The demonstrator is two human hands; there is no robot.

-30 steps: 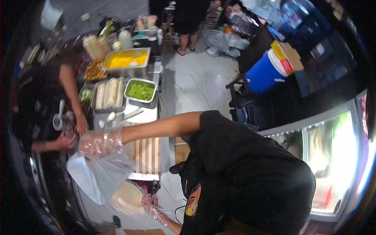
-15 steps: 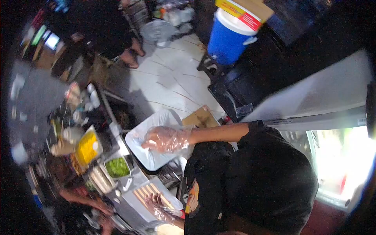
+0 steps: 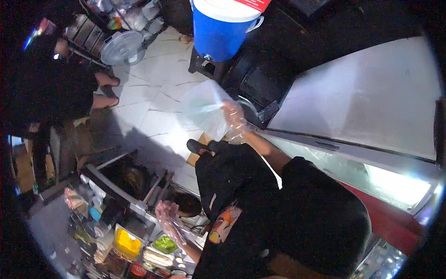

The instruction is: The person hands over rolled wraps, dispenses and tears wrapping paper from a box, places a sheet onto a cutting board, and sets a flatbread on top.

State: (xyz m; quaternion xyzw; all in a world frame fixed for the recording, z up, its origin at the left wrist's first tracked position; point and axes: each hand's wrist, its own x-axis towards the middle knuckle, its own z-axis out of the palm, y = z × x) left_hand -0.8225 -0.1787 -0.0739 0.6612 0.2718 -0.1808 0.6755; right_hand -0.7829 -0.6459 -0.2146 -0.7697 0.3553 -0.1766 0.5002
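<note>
My right hand (image 3: 235,118), in a clear plastic glove, grips the edge of a translucent whitish plastic tub (image 3: 204,108) held out over the floor. Its contents are hard to make out. My left hand (image 3: 168,219), also gloved, hovers by the counter edge with its fingers loosely apart and nothing visible in them. Close to it are a tray of chopped greens (image 3: 165,243) and a tray of yellow food (image 3: 127,243). A dark round pan or bowl (image 3: 188,204) lies just beyond my left hand.
A blue drink cooler (image 3: 218,37) stands on a black stool. The fridge (image 3: 353,107) is at the right, lit inside. Another person (image 3: 51,88) stands at the upper left. A clear round lid (image 3: 123,47) and a cardboard piece (image 3: 195,156) are also there.
My view has turned toward the fridge side. My right hand has carried the tub away from the counter. My left hand has left the striped board.
</note>
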